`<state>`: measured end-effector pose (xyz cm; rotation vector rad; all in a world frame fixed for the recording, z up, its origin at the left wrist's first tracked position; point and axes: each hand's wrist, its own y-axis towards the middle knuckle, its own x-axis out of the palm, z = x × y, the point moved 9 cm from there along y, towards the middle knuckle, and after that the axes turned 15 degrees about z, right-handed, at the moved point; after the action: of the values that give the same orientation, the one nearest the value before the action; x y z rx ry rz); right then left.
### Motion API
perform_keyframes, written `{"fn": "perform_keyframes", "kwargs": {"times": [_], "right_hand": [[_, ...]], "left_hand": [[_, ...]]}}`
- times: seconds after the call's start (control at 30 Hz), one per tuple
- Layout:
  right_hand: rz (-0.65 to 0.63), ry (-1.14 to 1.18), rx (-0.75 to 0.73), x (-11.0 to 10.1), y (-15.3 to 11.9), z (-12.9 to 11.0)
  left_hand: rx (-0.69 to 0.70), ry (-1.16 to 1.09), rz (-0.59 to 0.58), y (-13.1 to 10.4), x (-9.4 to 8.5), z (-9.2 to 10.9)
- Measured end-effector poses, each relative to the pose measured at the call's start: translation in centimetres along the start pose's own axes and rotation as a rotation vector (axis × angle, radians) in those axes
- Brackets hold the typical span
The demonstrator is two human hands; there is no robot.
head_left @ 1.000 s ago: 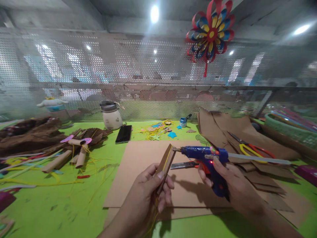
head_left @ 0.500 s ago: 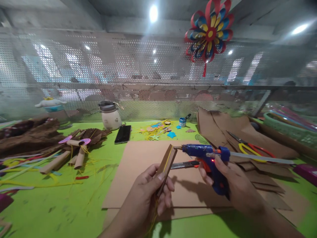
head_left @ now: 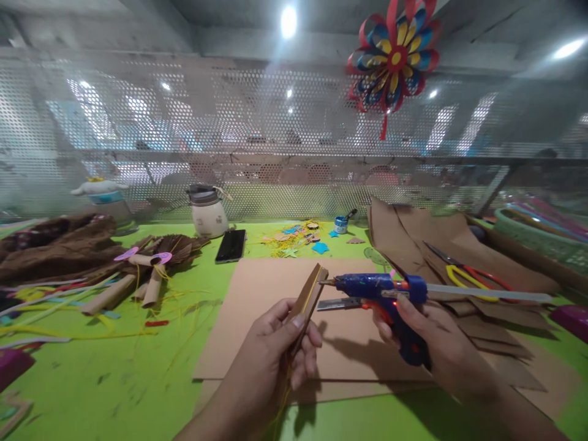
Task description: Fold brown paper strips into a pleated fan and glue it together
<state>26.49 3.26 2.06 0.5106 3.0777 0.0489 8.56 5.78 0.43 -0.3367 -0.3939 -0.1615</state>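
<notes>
The left hand is closed around a folded brown cardboard strip. It holds the strip up on its edge, tilted toward one o'clock, with the thumb on the near side. Thin yellow strings hang down from the strip below the hand.

The right hand is wrapped around the handle of a blue glue gun. A finger sits on the orange trigger. The gun points toward nine o'clock, and its tip is right at the top end of the strip. A clear glue stick pokes out of the back of the gun toward three o'clock.

Both hands are above a big flat sheet of brown cardboard on the green table. A cutter knife lies on the sheet just under the gun. At two o'clock, scissors with red and yellow handles lie on a pile of brown paper. At eleven o'clock, a black phone lies flat next to a white jar.
</notes>
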Motion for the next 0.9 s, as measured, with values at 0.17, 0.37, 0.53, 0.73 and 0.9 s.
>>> {"fn": "perform_keyframes", "kwargs": {"times": [0.17,0.37,0.53,0.73,0.9], "right_hand": [[-0.014,-0.012,0.002,0.0,-0.2,0.1],[-0.014,-0.024,0.016,-0.1,-0.3,0.4],[-0.043,-0.025,0.033,0.0,-0.4,0.5],[-0.088,0.025,-0.019,0.6,-0.6,0.1],[-0.087,0.006,0.009,0.8,-0.5,0.3]], "left_hand": [[0.009,0.011,0.024,-0.1,-0.2,0.3],[0.001,0.013,0.036,0.0,-0.1,0.4],[0.024,0.0,0.049,0.3,-0.4,0.6],[0.066,0.066,0.029,0.9,-0.7,0.3],[0.09,0.05,0.009,0.9,-0.6,0.1]]}}
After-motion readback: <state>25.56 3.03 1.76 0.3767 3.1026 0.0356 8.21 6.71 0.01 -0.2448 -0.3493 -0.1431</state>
